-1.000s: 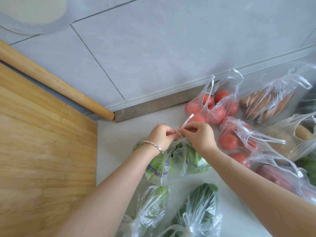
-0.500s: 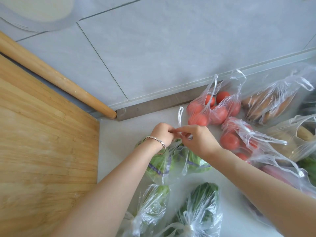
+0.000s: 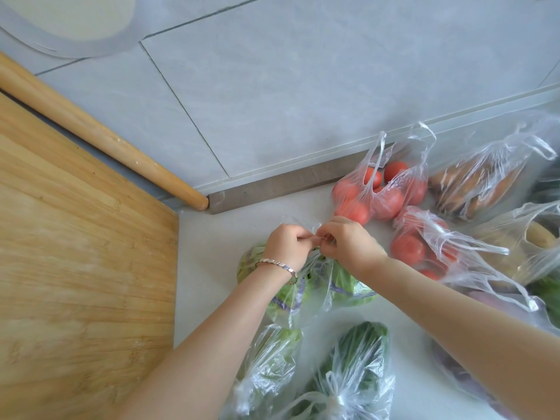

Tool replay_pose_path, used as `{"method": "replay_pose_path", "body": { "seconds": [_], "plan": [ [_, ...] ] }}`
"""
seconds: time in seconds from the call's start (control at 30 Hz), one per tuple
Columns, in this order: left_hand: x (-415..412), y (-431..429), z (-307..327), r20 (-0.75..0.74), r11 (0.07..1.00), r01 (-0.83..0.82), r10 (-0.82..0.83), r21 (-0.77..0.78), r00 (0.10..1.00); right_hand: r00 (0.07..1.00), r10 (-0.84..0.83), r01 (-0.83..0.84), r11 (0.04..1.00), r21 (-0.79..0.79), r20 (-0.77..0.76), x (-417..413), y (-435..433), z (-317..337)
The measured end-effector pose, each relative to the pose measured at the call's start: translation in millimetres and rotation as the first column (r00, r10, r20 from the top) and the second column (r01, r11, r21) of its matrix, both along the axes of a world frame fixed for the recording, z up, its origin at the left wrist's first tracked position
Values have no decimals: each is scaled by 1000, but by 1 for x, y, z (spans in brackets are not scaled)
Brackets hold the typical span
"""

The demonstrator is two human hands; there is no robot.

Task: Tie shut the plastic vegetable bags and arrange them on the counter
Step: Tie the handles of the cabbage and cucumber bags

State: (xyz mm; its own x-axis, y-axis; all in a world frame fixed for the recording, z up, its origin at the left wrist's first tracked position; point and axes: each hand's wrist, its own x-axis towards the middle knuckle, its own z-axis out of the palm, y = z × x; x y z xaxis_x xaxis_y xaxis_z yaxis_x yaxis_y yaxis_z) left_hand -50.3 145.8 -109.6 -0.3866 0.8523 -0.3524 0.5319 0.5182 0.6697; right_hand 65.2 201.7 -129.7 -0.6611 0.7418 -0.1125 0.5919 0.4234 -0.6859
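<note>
Fingers (image 3: pixel 306 237) of left hand (image 3: pixel 285 247) and right hand (image 3: pixel 351 244) pinch the greens bag (image 3: pixel 339 283) handles, the loop upright a moment ago now drawn in, knot nearly cinched.

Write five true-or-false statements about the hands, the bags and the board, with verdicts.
1. The left hand and right hand both pinch the greens bag at its top. True.
2. The bracelet is on the right wrist. False: it is on the left wrist.
3. The board lies right of the hands. False: it lies to their left.
4. A rolling pin lies beyond the board. True.
5. The tomatoes lie unbagged. False: they are bagged.
</note>
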Motion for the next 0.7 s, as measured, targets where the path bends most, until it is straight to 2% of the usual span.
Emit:
{"method": "replay_pose_path", "body": {
  "seconds": [0.13,0.33,0.5,0.57,0.63,0.7],
  "plan": [
    [4,-4,-6,37,994,-65,62,83,997,973,-147,141,989,-42,-179,1,-6,-6],
    [6,-7,-13,45,984,-115,110,137,993,938,-229,208,972,-107,-262,0,-14,-4],
    [6,-9,-19,-62,973,-62,77,224,995,906,-296,243,949,-201,-303,6,-10,-7],
    [4,-11,-19,-107,962,-14,44,271,993,872,-337,200,908,-369,-355,8,-9,-7],
    [3,-13,-21,-136,948,27,17,317,991,831,-383,56,780,-623,-404,10,-3,-3],
    [3,-14,-20,-121,939,23,20,344,993,866,-325,-67,679,-731,-381,12,6,3]
  ]
}}
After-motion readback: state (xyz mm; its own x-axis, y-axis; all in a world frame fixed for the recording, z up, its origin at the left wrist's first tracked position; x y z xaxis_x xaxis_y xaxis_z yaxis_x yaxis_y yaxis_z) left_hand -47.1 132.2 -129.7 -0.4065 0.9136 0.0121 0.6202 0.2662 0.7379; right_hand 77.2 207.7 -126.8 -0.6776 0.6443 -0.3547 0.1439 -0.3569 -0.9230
